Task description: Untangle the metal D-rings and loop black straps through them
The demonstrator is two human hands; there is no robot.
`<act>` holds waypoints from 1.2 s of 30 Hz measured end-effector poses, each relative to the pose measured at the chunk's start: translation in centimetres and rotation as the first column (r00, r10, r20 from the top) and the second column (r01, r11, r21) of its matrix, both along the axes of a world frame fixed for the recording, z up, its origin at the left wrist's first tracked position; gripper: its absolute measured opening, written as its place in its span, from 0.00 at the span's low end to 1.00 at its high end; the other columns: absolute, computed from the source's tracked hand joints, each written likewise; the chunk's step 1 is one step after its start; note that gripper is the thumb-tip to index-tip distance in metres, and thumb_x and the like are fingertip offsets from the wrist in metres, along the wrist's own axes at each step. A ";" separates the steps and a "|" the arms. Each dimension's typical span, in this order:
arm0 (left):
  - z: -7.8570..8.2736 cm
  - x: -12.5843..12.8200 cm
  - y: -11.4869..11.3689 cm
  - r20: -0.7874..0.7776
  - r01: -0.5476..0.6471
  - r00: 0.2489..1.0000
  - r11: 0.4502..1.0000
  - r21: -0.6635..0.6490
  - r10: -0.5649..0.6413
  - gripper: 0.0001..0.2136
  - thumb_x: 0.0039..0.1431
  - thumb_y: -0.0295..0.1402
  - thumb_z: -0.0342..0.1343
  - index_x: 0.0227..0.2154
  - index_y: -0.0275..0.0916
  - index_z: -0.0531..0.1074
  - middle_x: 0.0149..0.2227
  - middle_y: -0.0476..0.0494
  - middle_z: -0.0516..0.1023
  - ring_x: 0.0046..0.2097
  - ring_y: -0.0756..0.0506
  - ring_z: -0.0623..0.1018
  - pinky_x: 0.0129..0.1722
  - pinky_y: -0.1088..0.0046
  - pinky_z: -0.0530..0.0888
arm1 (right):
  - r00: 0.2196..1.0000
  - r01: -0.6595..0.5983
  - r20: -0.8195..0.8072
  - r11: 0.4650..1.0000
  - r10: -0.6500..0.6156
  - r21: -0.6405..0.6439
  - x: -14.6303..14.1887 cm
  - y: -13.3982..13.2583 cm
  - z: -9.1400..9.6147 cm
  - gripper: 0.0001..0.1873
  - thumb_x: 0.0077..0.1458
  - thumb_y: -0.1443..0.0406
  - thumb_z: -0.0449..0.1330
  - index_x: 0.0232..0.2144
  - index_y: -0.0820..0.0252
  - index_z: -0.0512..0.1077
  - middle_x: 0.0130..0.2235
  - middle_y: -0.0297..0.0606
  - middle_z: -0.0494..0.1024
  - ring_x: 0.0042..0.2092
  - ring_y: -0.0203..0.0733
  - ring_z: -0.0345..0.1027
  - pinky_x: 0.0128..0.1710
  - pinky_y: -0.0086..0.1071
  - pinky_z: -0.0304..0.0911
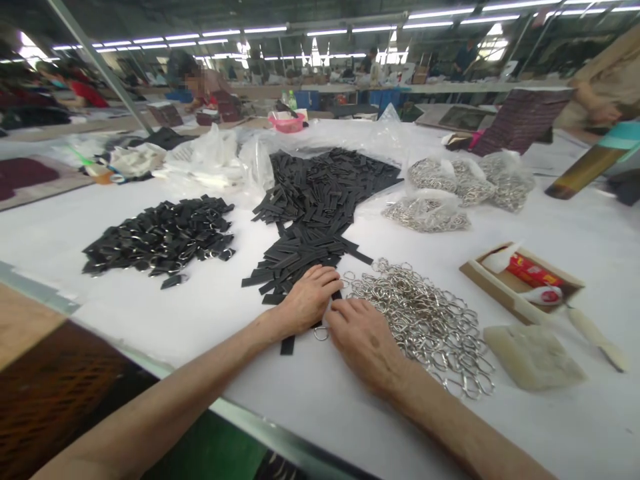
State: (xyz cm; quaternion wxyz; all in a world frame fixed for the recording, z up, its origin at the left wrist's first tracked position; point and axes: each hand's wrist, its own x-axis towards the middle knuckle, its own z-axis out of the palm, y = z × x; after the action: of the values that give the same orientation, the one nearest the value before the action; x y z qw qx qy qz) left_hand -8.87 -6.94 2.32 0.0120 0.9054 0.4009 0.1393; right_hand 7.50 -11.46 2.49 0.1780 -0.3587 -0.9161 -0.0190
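My left hand (310, 297) lies on the near end of a pile of flat black strips (320, 200), fingers curled down over one black strip (287, 345) that pokes out below it. My right hand (363, 337) rests beside it, fingers bent, touching the same strip and a small metal ring (321, 333) at the edge of a heap of silver metal rings (425, 320). The two hands meet at their fingertips. To the left sits a pile of black strips fitted with rings (165, 237).
Clear bags of silver rings (450, 190) lie at the back right. A shallow cardboard box (520, 283) with a red packet, a pale block (533, 357) and a brush (595, 337) lie to the right. Other people work at far tables. The table's metal edge (260, 427) runs near me.
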 end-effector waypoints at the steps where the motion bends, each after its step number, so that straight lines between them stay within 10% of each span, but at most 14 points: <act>1: 0.0 -0.1 -0.1 0.011 -0.003 1.000 1.000 -0.001 0.003 0.16 0.56 0.20 0.45 0.45 0.35 0.71 0.49 0.38 0.73 0.55 0.41 0.67 0.58 0.57 0.61 | 0.999 -0.047 0.010 0.999 0.047 -0.019 -0.6 -0.5 -0.5 0.05 0.55 0.72 0.56 0.32 0.59 0.68 0.36 0.38 0.71 0.37 0.43 0.61 0.35 0.35 0.56; 7: -0.2 -0.2 -0.1 0.085 0.009 0.996 1.000 0.025 -0.011 0.11 0.60 0.22 0.45 0.40 0.35 0.72 0.46 0.38 0.74 0.52 0.42 0.69 0.57 0.58 0.63 | 0.987 -0.115 0.113 0.993 0.117 -0.025 -0.4 -1.3 -0.8 0.04 0.53 0.72 0.58 0.30 0.59 0.67 0.35 0.39 0.69 0.36 0.43 0.58 0.34 0.36 0.55; 18: -0.7 -0.6 0.3 0.266 -0.030 0.964 0.999 0.012 0.026 0.10 0.58 0.20 0.43 0.34 0.35 0.69 0.42 0.39 0.74 0.48 0.43 0.71 0.51 0.64 0.70 | 0.933 0.322 0.150 0.945 -0.328 0.061 2.0 0.7 1.1 0.08 0.51 0.77 0.56 0.31 0.61 0.69 0.35 0.42 0.71 0.38 0.48 0.61 0.38 0.40 0.56; 24: -0.7 -0.6 0.2 0.284 -0.064 0.957 0.998 -0.007 0.063 0.11 0.57 0.21 0.43 0.37 0.36 0.69 0.42 0.39 0.74 0.48 0.43 0.71 0.52 0.61 0.70 | 0.982 0.186 0.034 0.982 -0.185 -0.028 -1.1 4.7 0.0 0.09 0.58 0.66 0.56 0.43 0.60 0.68 0.50 0.42 0.70 0.51 0.47 0.59 0.51 0.41 0.54; 36: -1.1 -1.0 0.6 0.209 -0.050 0.977 0.997 0.060 0.037 0.13 0.57 0.21 0.41 0.36 0.37 0.70 0.43 0.39 0.75 0.49 0.42 0.72 0.56 0.53 0.65 | 0.954 0.194 0.229 0.981 -0.195 0.028 0.5 6.0 1.0 0.07 0.54 0.75 0.53 0.32 0.62 0.69 0.36 0.43 0.72 0.38 0.47 0.63 0.39 0.39 0.58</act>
State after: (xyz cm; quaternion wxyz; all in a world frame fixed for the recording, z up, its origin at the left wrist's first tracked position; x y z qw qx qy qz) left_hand -9.85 -6.36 1.26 0.0215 0.8768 0.4126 0.2461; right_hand 8.02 -5.50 3.47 0.0688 -0.4420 -0.8908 -0.0804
